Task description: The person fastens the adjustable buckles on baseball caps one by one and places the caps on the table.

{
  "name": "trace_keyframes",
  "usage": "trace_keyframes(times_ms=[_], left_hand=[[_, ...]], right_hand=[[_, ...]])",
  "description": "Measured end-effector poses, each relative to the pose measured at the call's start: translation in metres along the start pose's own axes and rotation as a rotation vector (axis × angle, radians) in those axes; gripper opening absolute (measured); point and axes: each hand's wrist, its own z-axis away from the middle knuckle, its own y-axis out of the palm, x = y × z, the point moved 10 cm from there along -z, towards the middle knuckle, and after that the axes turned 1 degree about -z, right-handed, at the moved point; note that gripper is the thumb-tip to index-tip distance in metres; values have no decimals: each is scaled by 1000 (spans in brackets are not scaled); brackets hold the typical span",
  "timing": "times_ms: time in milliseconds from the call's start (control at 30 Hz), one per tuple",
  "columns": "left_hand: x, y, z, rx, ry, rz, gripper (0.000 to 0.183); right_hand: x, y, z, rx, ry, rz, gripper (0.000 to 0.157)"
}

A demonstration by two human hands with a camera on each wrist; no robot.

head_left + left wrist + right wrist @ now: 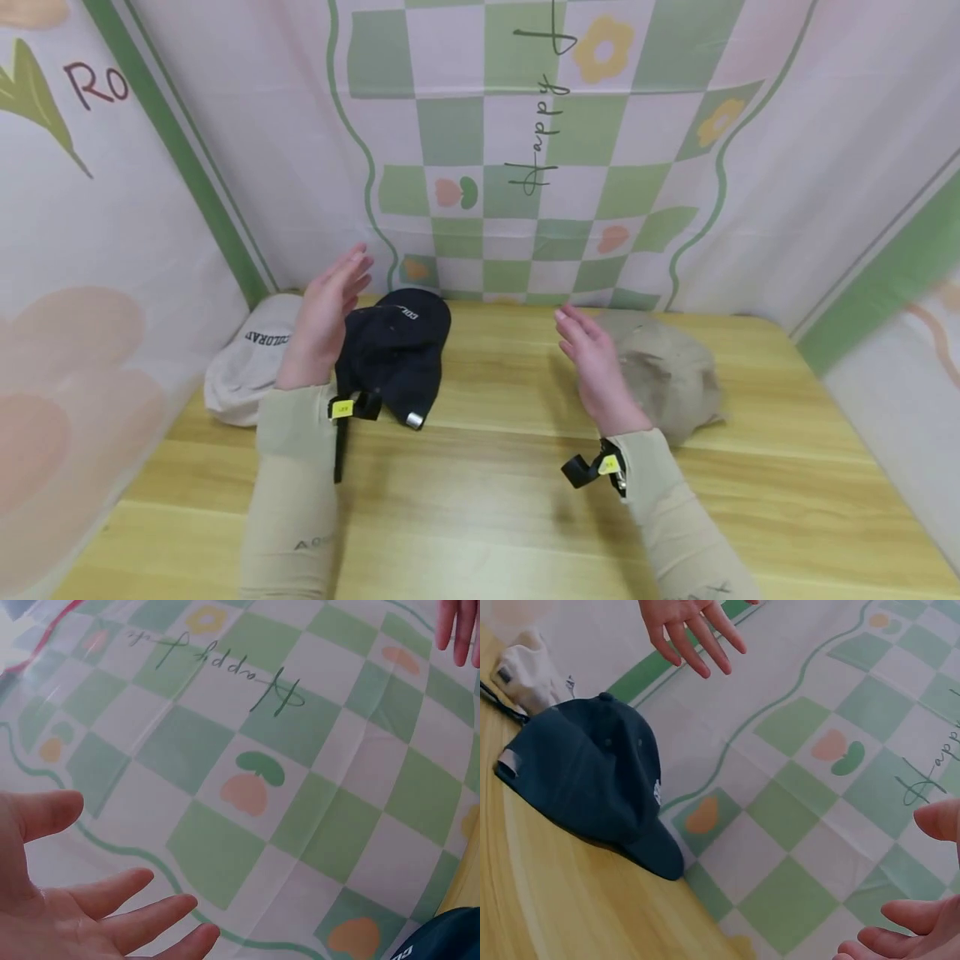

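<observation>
My left hand (321, 317) is raised over the table's left side, fingers extended and nothing held. In the left wrist view its fingers (135, 919) are spread apart. Beside it lies a dark baseball cap (397, 342) with white lettering and a metal strap buckle. Left of that, partly hidden by my hand and sleeve, is a white cap (243, 367) with dark lettering. My right hand (597, 367) is also raised, with straight fingers and nothing held. It overlaps the left edge of a beige cap (667, 375) in the head view.
The caps rest on a wooden table (465, 500). Behind it hangs a curtain (517, 242) with green checks, and more printed fabric closes in the left and right sides. Each wrist carries a strap with a yellow tag (342, 408).
</observation>
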Motion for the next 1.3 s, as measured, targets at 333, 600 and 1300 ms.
trace_keyframes(times_ms=[333,600,1300], left_hand=[[1,-24,3,29,-39,52,59],[6,-43,-4,0,-78,43,63],[60,-68,-14,-30,-262,162,65]], right_hand=[[-8,22,-4,38,21,-4,58],[-13,38,-12,78,19,19,58],[-62,82,-4,163,160,87,63]])
